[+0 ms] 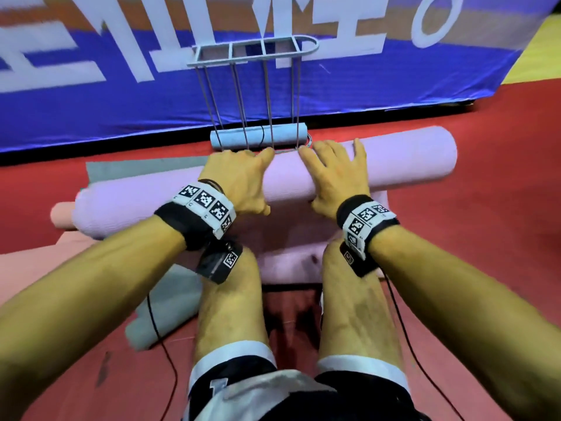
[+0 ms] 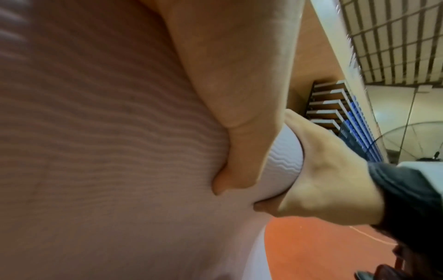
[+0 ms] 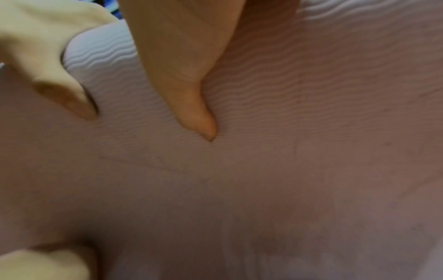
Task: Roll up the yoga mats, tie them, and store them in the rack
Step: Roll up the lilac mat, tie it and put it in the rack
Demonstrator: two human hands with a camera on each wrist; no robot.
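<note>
A thick lilac yoga mat roll [image 1: 409, 159] lies across the red floor in front of my knees, with a short flat tail [image 1: 291, 265] of it still under them. My left hand [image 1: 239, 177] grips the roll's middle, fingers draped over the top. Its thumb [image 2: 239, 132] digs into the ribbed mat [image 2: 95, 151]. My right hand [image 1: 334, 174] holds the roll just to the right, fingers spread over the top, and its thumb [image 3: 191, 94] presses into the mat [image 3: 287, 170]. Just behind the roll stands the pale blue wire rack [image 1: 255, 53], holding a tied light blue mat roll [image 1: 258, 136].
A salmon roll [image 1: 60, 215] pokes out at the lilac roll's left end. A grey mat [image 1: 164, 305] lies partly rolled by my left knee, and a flat grey piece [image 1: 136, 171] lies behind. A blue banner [image 1: 121, 101] runs along the back, with red floor [image 1: 485, 208] to the right.
</note>
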